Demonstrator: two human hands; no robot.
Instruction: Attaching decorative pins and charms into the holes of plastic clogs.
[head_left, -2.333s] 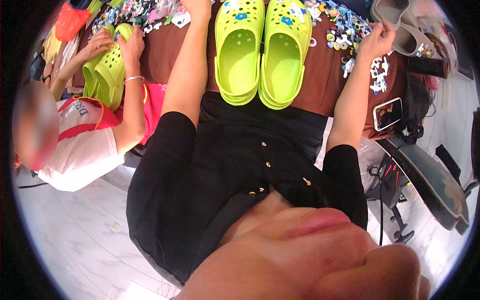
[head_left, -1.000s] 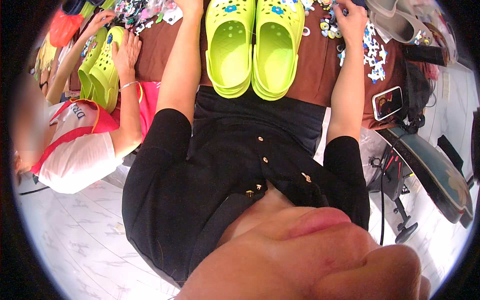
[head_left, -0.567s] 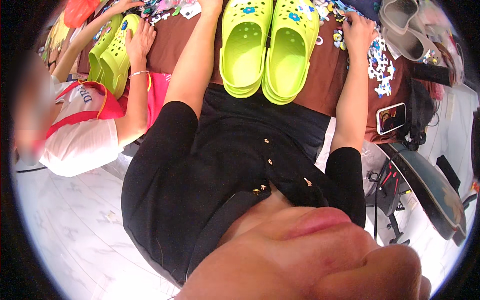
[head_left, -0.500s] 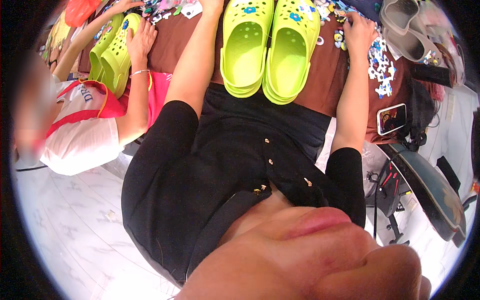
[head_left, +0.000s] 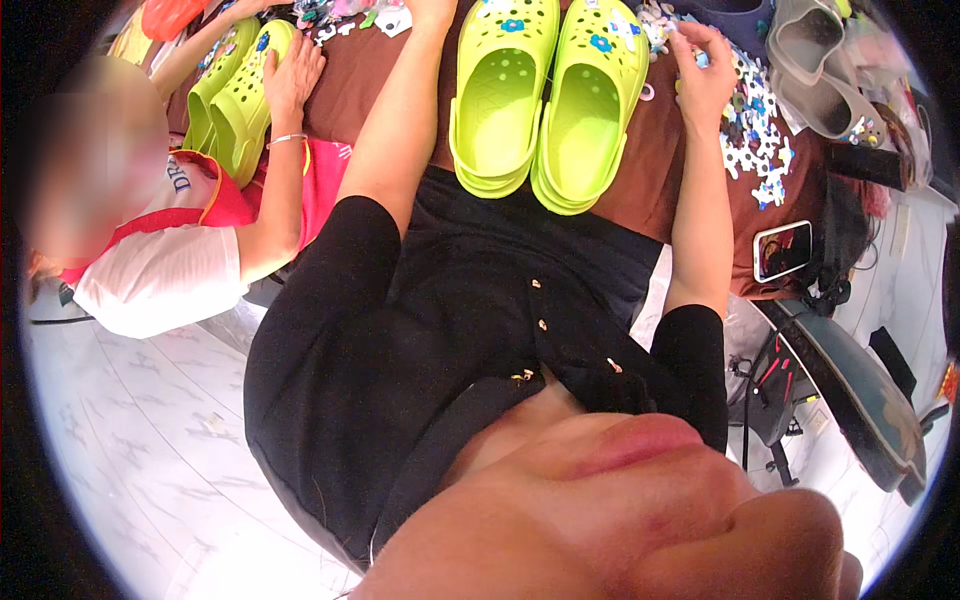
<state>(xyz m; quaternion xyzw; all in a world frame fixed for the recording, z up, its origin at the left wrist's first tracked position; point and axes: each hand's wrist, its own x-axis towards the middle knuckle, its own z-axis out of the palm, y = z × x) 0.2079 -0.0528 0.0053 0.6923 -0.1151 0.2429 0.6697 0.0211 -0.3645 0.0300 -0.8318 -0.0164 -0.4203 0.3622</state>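
A pair of lime-green clogs [head_left: 494, 125] stands in front of me on the brown cloth, heels toward me. Blue flower charms [head_left: 601, 43] and white ones sit on their toes. My left hand [head_left: 432, 10] is beside the left clog's toe, mostly cut off by the upper edge, so its fingers are hidden. My right hand [head_left: 706, 80] is raised between the right clog and a scatter of small charms [head_left: 757, 150]. Its fingers are curled in toward the thumb; whatever small thing they hold cannot be made out.
At left, a co-worker's hand [head_left: 292, 75] rests on another pair of green clogs [head_left: 240, 115]. Translucent grey clogs [head_left: 803, 45] and a dark clog lie at the far right. A phone [head_left: 783, 251] lies near the table's right edge, with a chair [head_left: 850, 380] beyond it.
My right hand has lifted off the charm pile and turned, its fingers now curled toward the right clog. The clogs appear slightly further right in view. The co-worker's head has moved inward.
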